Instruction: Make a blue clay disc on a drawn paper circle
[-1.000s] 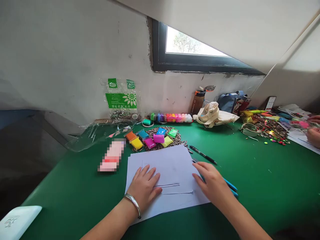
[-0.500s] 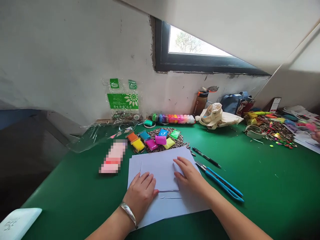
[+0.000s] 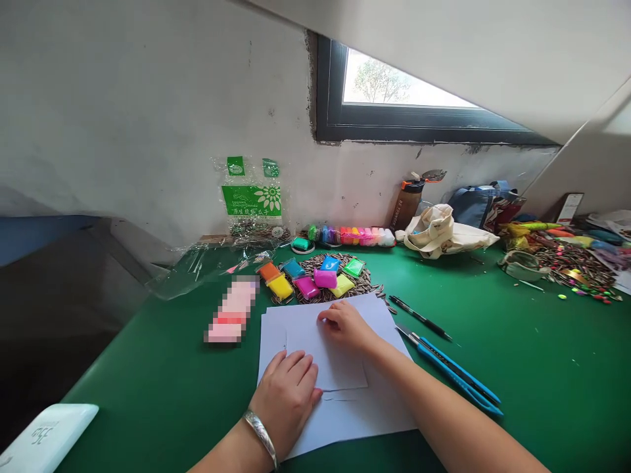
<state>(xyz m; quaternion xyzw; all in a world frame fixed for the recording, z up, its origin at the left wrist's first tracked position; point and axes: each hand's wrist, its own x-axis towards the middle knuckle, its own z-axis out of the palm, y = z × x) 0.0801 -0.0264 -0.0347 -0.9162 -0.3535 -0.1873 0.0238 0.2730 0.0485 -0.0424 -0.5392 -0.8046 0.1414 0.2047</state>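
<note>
White paper sheets (image 3: pixel 345 417) lie on the green table, with a smaller cut piece (image 3: pixel 305 328) on top. My left hand (image 3: pixel 288 397), with a silver bangle at its wrist, rests flat on the paper's lower left, fingers spread a little. Near the upper middle of the smaller piece, my right hand (image 3: pixel 348 325) touches the paper with its fingers curled together; whether anything is between the fingertips is hidden. Right of the paper lie a black pen (image 3: pixel 421 318) and a blue-handled cutter (image 3: pixel 456 374).
Colourful clay packets (image 3: pixel 308 287) sit on a pile of seeds behind the paper. Farther back are a clear plastic bag (image 3: pixel 251 200), a brown bottle (image 3: pixel 408 203) and a cream cloth bag (image 3: pixel 438 233). A white object (image 3: pixel 49 437) stands at the lower left.
My right hand has moved left and slightly up over the paper, and its fingers have curled in. The view has shifted, so the surroundings appear farther right. My left hand remains on the paper.
</note>
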